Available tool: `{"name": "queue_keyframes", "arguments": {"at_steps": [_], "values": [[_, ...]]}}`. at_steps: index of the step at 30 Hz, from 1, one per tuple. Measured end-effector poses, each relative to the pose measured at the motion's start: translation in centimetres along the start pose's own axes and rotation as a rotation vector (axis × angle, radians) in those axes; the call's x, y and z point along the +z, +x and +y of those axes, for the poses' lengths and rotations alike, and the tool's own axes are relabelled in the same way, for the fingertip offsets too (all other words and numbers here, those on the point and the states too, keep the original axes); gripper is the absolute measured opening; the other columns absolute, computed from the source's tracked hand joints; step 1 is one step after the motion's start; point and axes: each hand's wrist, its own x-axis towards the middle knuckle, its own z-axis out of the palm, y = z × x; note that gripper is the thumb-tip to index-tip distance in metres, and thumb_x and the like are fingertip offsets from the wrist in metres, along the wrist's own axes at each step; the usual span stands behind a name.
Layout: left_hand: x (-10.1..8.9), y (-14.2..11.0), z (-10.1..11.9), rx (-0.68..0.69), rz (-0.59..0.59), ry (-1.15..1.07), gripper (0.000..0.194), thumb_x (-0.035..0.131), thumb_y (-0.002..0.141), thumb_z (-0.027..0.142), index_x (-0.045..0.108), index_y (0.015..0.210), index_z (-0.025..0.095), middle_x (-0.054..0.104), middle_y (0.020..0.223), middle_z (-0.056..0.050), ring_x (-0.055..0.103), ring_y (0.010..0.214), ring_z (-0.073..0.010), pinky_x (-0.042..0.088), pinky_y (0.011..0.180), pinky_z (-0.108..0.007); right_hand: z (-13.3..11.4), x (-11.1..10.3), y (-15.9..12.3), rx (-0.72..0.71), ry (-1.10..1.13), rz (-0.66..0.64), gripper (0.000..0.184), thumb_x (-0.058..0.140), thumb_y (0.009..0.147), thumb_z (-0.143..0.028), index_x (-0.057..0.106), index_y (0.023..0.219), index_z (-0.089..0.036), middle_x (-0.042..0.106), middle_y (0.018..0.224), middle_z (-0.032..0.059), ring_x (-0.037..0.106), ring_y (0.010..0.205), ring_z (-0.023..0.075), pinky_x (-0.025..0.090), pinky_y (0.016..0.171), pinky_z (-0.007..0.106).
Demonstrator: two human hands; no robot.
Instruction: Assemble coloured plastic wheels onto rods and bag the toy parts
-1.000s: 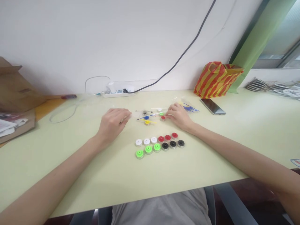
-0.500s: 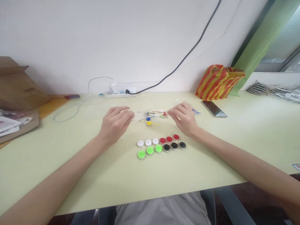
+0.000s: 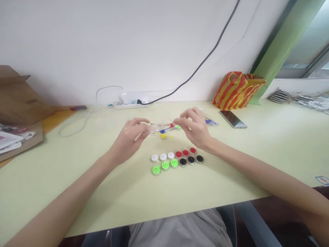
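My left hand [image 3: 133,137], fingers pinched, holds a small clear plastic piece [image 3: 156,128] whose exact shape is blurred. My right hand [image 3: 194,128] pinches the end of a thin red plastic piece [image 3: 171,125] that meets the clear one between my hands. Just below lie a blue disc-shaped part with a long thin arm [image 3: 162,131] and a yellow one [image 3: 163,136]. A bright green part [image 3: 178,127] is partly hidden behind my right fingers. Nearer me, two rows hold round clear-based parts with white [image 3: 163,157], red [image 3: 185,153], green [image 3: 165,165] and black [image 3: 191,160] tops.
Blue thin parts [image 3: 211,121] lie right of my right hand, beside a phone [image 3: 232,119]. A striped bag [image 3: 235,91] stands behind. A power strip [image 3: 132,105] with a black cable lies by the wall. A cardboard box [image 3: 20,92] is at the left.
My hands have come closer together, bringing the red piece against the clear one. The rows of round parts have stayed in place; the view has shifted slightly.
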Motion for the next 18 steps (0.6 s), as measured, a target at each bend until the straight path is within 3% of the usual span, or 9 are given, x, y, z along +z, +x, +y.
{"name": "queue_keyframes", "arguments": {"at_steps": [2,6,10,15,18], "values": [[-0.4,0.0,0.2,-0.096,-0.033,-0.087,0.032,0.047,0.108,0.035,0.076,0.113,0.022,0.074,0.121,-0.010,0.063,0.119,-0.0252,0.047,0.095,-0.037,-0.5,-0.5,2.0,-0.040,0.041,-0.050,0.030,0.046,0.106,-0.014,0.072,0.096,-0.024,0.062,0.091,0.0077,0.051,0.091,0.0232,0.042,0.081,0.040],[-1.3,0.2,0.9,-0.215,-0.070,-0.313,0.040,0.043,0.110,0.045,0.069,0.134,0.025,0.080,0.109,-0.006,0.066,0.099,-0.0219,0.048,0.080,-0.032,-1.4,-1.9,7.0,-0.073,0.050,-0.256,0.031,0.045,0.105,-0.014,0.071,0.091,-0.022,0.060,0.092,0.0091,0.050,0.095,0.0256,0.041,0.083,0.042],[-1.4,0.4,1.2,-0.266,-0.105,-0.542,0.048,0.041,0.111,0.048,0.061,0.148,0.025,0.079,0.117,-0.009,0.066,0.106,-0.0232,0.049,0.087,-0.033,-2.1,-2.8,10.8,-0.066,0.050,-0.431,0.028,0.050,0.103,-0.016,0.070,0.084,-0.021,0.061,0.088,0.0083,0.051,0.091,0.0246,0.039,0.080,0.039],[-0.6,0.3,1.0,-0.352,-0.145,-1.090,0.052,0.043,0.109,0.048,0.056,0.153,0.024,0.080,0.107,-0.014,0.070,0.093,-0.0252,0.051,0.079,-0.037,-2.4,-3.0,12.5,-0.068,0.230,-0.549,0.021,0.055,0.101,-0.019,0.070,0.086,-0.020,0.068,0.090,0.0047,0.054,0.081,0.0190,0.040,0.076,0.035],[-0.3,0.3,0.8,-0.392,-0.196,-1.265,0.048,0.045,0.109,0.046,0.061,0.149,0.026,0.078,0.116,-0.014,0.069,0.102,-0.0273,0.053,0.081,-0.038,-2.2,-2.9,12.4,-0.097,0.256,-0.572,0.021,0.055,0.100,-0.016,0.070,0.086,-0.021,0.070,0.088,0.0033,0.056,0.083,0.0190,0.041,0.077,0.035]]}}
